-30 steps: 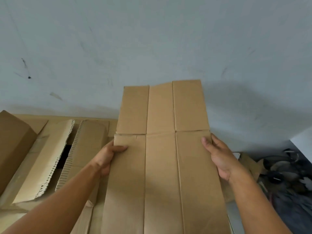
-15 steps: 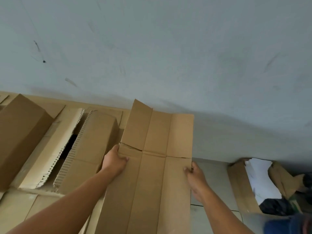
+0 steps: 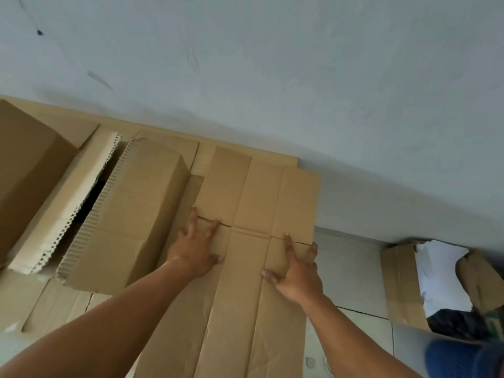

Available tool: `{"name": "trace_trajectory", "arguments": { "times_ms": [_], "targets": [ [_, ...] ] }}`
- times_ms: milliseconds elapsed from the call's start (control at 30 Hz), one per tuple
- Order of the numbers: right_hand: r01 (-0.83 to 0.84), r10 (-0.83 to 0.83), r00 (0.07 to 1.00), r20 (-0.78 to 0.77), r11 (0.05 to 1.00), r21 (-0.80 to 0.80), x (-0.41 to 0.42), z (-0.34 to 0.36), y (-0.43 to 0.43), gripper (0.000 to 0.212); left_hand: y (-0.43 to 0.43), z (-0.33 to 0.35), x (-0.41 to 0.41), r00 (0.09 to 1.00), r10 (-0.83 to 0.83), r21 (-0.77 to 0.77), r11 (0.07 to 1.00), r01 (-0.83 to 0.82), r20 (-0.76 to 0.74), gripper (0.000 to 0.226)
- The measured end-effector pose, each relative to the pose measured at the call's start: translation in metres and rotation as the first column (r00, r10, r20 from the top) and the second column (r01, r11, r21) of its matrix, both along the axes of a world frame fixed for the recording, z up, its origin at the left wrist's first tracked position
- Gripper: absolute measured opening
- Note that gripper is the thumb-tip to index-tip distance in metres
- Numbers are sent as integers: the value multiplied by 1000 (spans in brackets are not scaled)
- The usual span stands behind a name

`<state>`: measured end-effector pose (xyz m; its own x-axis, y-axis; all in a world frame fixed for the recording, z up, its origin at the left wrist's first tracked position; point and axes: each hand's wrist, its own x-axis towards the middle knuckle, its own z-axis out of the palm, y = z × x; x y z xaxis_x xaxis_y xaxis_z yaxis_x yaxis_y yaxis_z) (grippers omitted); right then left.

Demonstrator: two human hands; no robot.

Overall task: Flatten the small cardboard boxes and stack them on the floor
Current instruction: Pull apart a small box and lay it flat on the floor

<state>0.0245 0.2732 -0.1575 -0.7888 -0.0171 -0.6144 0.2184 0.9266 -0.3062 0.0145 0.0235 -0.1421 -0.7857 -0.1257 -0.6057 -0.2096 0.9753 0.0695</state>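
The flat box [image 3: 245, 282] lies on the floor [image 3: 351, 271] by the wall [image 3: 272, 77], partly on top of other flat cardboard [image 3: 54, 304]. The left hand [image 3: 197, 248] and the right hand [image 3: 297, 274] both press down on it, fingers [image 3: 193, 219] spread out straight, gripping nothing. The top flaps may pop up when the hands let go, because cardboard folds are springy. The box also sticks out over the bare tiles, so the pile could end up crooked and slide.

Bare floor tiles [image 3: 351, 268] lie open right of the flattened box [image 3: 253, 268], up to the torn carton [image 3: 401, 282]. An unflattened box [image 3: 131, 214] sits just beside its left edge, and the wall [image 3: 272, 77] closes the far end
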Motion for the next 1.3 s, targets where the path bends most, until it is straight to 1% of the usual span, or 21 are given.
{"name": "trace_trajectory", "arguments": {
  "times_ms": [133, 167, 233, 267, 300, 333, 367, 400, 500, 567, 633, 700, 767, 900, 1033, 1133, 1233, 1300],
  "targets": [
    [9, -9, 998, 60, 1000, 3, -8, 2, 0, 109, 9, -5, -7, 995, 15, -70, 998, -8, 100, 92],
    [9, -9, 998, 59, 1000, 5, -9, 3, 0, 109, 14, -5, -8, 994, 10, -101, 995, 1, 108, 92],
    [-18, 17, 1000, 22, 999, 35, -10, 6, -2, 110, 27, -3, -9, 995, -75, -132, 988, 84, 69, 92],
    [-57, 59, 998, -20, 995, 80, -11, 5, -3, 110, 35, -3, -8, 989, -143, -94, 985, 147, 39, 93],
    [-114, 124, 990, -67, 983, 144, -12, 5, -4, 109, 44, -6, -6, 978, -208, -19, 978, 209, 14, 92],
    [-174, 199, 974, -109, 962, 209, -14, 4, -6, 109, 51, -11, -2, 966, -260, 54, 964, 260, -3, 86],
    [-231, 270, 953, -137, 941, 247, -16, 4, -7, 110, 56, -19, 3, 957, -291, 95, 952, 291, -20, 78],
    [-294, 337, 929, -154, 923, 251, -20, 3, -10, 108, 58, -26, 7, 954, -299, 104, 948, 301, -37, 74],
    [-510, 524, 828, -200, 852, 121, -26, -4, -23, 93, 55, -45, 14, 957, -283, 91, 954, 287, -56, 81],
    [-580, 575, 787, -223, 813, 49, -26, -16, -29, 81, 51, -52, 17, 961, -261, 107, 957, 271, -95, 83],
    [-573, 557, 781, -281, 819, 32, -22, -33, -31, 71, 51, -57, 20, 959, -232, 91, 964, 248, -164, 79],
    [-529, 506, 778, -374, 848, 47, -16, -47, -30, 65, 55, -60, 25, 949, -200, 59, 974, 220, -242, 72],
    [-498, 477, 766, -430, 864, 71, -13, -59, -32, 62, 59, -64, 26, 947, -181, 32, 980, 196, -265, 68],
    [-479, 477, 748, -463, 869, 122, -12, -69, -34, 61, 61, -68, 26, 950, -171, 18, 983, 182, -262, 67],
    [-461, 466, 759, -456, 878, 131, -13, -66, -35, 61, 58, -67, 25, 948, -181, 35, 980, 197, -261, 68],
    [-416, 434, 765, -476, 897, 150, -6, -64, -25, 61, 55, -65, 25, 950, -197, 34, 977, 212, -243, 72],
    [-306, 357, 802, -480, 934, 184, 12, -60, -5, 61, 53, -60, 22, 961, -188, 64, 977, 204, -202, 76],
    [-169, 232, 846, -479, 970, 172, 26, -56, 7, 65, 52, -55, 18, 967, -170, 107, 975, 193, -190, 77]
  ]
}}
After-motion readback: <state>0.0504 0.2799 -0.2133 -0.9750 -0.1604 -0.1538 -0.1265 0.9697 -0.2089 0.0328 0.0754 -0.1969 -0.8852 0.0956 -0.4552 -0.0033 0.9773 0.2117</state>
